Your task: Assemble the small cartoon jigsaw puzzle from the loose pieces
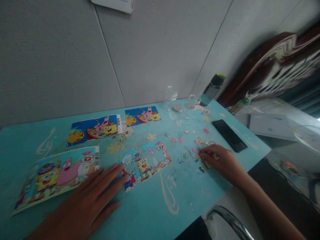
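Note:
My left hand lies with fingers spread on the table, its fingertips at the left edge of a partly assembled cartoon puzzle. Left of it, a larger picture sheet shows cartoon figures in full. Over a small pile of loose puzzle pieces on the right, my right hand has its fingers bent together; what they hold, if anything, is too small to make out. More loose pieces are scattered between the puzzle and this hand.
Behind are a blue picture sheet and a smaller matching picture. Clear cups, a round lid and a bottle stand near the wall. A black phone lies at the right; a chair's metal armrest is in front.

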A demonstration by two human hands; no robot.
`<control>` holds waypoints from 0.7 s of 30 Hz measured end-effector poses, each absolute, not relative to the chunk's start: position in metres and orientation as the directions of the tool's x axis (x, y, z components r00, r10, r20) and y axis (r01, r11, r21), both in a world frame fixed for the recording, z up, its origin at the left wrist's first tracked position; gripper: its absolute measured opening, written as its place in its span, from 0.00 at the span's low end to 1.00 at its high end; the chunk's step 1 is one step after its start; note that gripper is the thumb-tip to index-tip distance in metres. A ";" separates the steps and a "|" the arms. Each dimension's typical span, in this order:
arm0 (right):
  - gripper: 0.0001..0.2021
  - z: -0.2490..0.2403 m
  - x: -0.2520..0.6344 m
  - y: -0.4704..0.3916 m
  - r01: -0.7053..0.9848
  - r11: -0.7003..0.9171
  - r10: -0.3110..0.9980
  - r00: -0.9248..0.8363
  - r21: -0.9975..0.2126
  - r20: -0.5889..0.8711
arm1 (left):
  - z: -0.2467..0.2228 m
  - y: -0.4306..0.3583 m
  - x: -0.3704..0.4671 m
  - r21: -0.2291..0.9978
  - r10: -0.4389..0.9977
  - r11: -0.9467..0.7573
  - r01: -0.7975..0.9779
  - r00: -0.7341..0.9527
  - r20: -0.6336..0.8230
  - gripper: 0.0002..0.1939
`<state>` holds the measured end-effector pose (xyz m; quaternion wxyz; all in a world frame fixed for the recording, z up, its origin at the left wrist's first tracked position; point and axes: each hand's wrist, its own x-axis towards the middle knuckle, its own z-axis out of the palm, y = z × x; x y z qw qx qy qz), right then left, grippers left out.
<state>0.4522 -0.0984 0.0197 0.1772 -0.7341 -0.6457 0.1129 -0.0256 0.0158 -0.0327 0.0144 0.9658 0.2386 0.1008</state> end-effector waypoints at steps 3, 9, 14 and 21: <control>0.10 0.019 0.450 -0.096 0.916 -0.107 0.987 0.145 -0.387 0.070 | -0.035 0.016 -0.027 0.074 0.452 -0.892 0.447 0.870 0.194 0.32; 0.13 0.019 0.464 -0.099 0.920 -0.162 0.974 0.208 -0.357 0.095 | -0.040 0.017 -0.029 0.049 0.454 -0.890 0.454 0.870 0.194 0.33; 0.13 0.020 0.477 -0.102 0.917 -0.204 0.967 0.244 -0.343 0.078 | -0.041 0.016 -0.029 0.062 0.465 -0.885 0.462 0.865 0.188 0.33; 0.13 0.023 0.477 -0.095 0.880 -0.056 0.998 0.060 -0.472 -0.007 | -0.042 0.017 -0.029 0.034 0.439 -0.896 0.444 0.870 0.226 0.32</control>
